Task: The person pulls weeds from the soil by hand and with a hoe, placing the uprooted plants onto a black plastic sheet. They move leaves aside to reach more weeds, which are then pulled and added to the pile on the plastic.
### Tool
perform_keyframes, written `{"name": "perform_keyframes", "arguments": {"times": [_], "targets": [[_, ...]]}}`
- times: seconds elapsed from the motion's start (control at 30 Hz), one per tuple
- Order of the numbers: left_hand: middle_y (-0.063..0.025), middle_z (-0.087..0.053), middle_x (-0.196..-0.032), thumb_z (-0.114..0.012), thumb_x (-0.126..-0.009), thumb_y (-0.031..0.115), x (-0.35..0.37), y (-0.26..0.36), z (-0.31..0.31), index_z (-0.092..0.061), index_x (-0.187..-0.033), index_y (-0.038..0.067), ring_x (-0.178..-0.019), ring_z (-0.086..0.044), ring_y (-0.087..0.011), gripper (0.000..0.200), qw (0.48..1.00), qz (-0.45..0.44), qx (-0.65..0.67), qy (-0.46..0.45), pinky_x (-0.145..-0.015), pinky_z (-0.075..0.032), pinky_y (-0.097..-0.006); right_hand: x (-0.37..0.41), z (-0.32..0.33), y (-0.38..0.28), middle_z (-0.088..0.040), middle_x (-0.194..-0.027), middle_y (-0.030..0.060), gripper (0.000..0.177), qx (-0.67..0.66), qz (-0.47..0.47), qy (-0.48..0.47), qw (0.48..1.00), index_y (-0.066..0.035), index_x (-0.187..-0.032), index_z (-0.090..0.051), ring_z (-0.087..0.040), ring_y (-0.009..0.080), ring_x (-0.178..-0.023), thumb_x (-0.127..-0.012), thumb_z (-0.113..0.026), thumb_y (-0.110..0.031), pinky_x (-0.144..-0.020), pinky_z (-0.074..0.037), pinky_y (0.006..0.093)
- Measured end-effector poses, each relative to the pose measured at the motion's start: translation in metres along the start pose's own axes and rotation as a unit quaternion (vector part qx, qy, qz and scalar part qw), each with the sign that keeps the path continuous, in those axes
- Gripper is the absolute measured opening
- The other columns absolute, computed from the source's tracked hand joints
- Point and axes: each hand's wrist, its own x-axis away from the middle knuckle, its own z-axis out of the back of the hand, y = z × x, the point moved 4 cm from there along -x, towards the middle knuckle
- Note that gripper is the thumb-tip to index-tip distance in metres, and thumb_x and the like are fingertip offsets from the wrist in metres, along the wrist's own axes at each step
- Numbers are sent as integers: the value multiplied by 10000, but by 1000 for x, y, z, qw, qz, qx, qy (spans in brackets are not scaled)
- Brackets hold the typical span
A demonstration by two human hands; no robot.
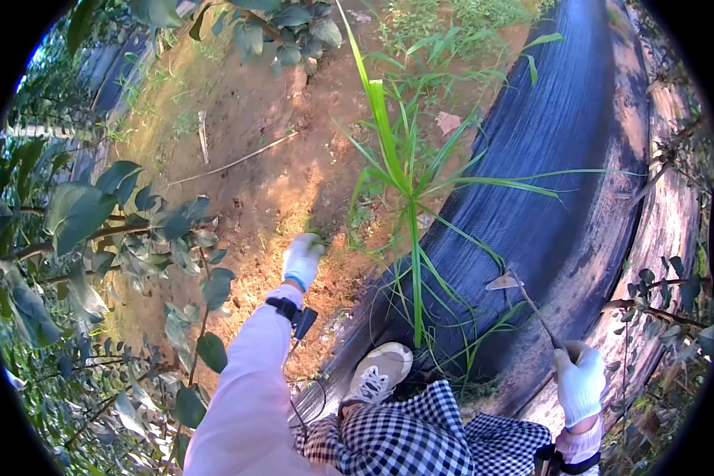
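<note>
- nearest the camera, the person's checked trousers (420,436) fill the bottom edge, with one pale shoe (378,371) planted at the rim of the black ground sheet (531,198).
- the right hand (579,382), in a white glove, sits low at the right with the wrist bent up; it is closed in a fist around the thin-handled tool (534,308), whose shaft slants up and left to a small flat head over the sheet.
- the left arm, in a pale pink sleeve (246,389), stretches straight out and down, with a dark wrist strap (292,311) at the cuff.
- the left hand (303,259), also gloved white, is down at the bare soil (254,159) with its fingers curled by a small green tuft; whether it grips the tuft cannot be told.
- the tall grass clump (408,186) rises just to the right of that hand, at the sheet's edge.
- leafy branches (95,222) crowd the left side.
</note>
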Motion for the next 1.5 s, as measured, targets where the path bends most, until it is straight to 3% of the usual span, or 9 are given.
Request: {"name": "perform_keyframes", "arguments": {"times": [0.27,0.67,0.83,0.97,1.2,1.3,1.4,1.47,1.5], "targets": [[-170,-598,-1044,-690,-769,110,34,2,-1,-653,-989,46,-972,-592,-357,231,969,-92,-203,-107,-845,-484,-411,5,-6,-3,-671,-719,131,214,15,22,14,1000,40,-945,-702,-624,164,-639,-815,-638,-117,-625,-489,306],[-169,-611,-999,-680,-789,148,-11,25,-67,-638,-1005,76,-968,-589,-381,232,990,-70,-3,-119,-842,-493,-426,10,-7,-8,-665,-697,143,213,42,39,33,998,38,-926,-701,-640,193,-632,-809,-644,-132,-624,-494,319],[-168,-628,-996,-630,-844,186,-40,52,-18,-623,-1057,71,-977,-599,-373,242,992,-121,-12,35,-864,-475,-417,13,-5,-14,-669,-707,152,217,56,38,32,997,36,-926,-701,-648,206,-638,-810,-642,-137,-627,-497,325],[-187,-640,-1069,-550,-930,274,-61,78,-42,-607,-1138,65,-1020,-600,-375,301,997,29,-16,-64,-889,-466,-407,9,-3,-22,-663,-696,139,211,62,38,30,997,27,-932,-704,-635,195,-622,-813,-642,-135,-610,-489,325],[-124,-667,-929,-525,-893,-10,-50,71,-24,-644,-1030,23,-799,-626,-229,185,996,-71,37,-43,-755,-519,-332,10,-5,-17,-649,-668,136,206,83,100,75,989,30,-912,-707,-625,184,-604,-813,-650,-142,-591,-480,323],[-119,-662,-925,-512,-899,-45,-21,23,-11,-626,-1077,-3,-785,-598,-179,216,950,137,280,-13,-725,-516,-265,14,-3,-29,-658,-678,148,202,68,51,47,995,23,-906,-711,-648,213,-623,-808,-649,-142,-615,-495,333],[-124,-661,-1011,-524,-910,24,-13,-26,-61,-611,-1057,11,-1004,-575,-227,172,732,293,612,-68,-843,-504,-364,12,-4,-25,-666,-693,156,204,71,59,60,994,21,-908,-711,-660,231,-635,-805,-645,-142,-627,-502,338],[-122,-664,-1005,-529,-910,70,0,57,-39,-621,-1041,54,-980,-592,-251,160,993,-31,96,-64,-831,-502,-382,11,-2,-31,-668,-698,160,207,83,58,49,994,25,-911,-709,-659,227,-628,-806,-640,-140,-623,-503,336],[-121,-665,-1001,-532,-910,92,9,93,-37,-626,-1032,76,-968,-601,-263,155,960,-196,-195,-52,-825,-501,-391,11,-3,-30,-668,-698,161,207,80,58,47,994,26,-911,-708,-658,228,-627,-806,-641,-140,-622,-502,336]]}}
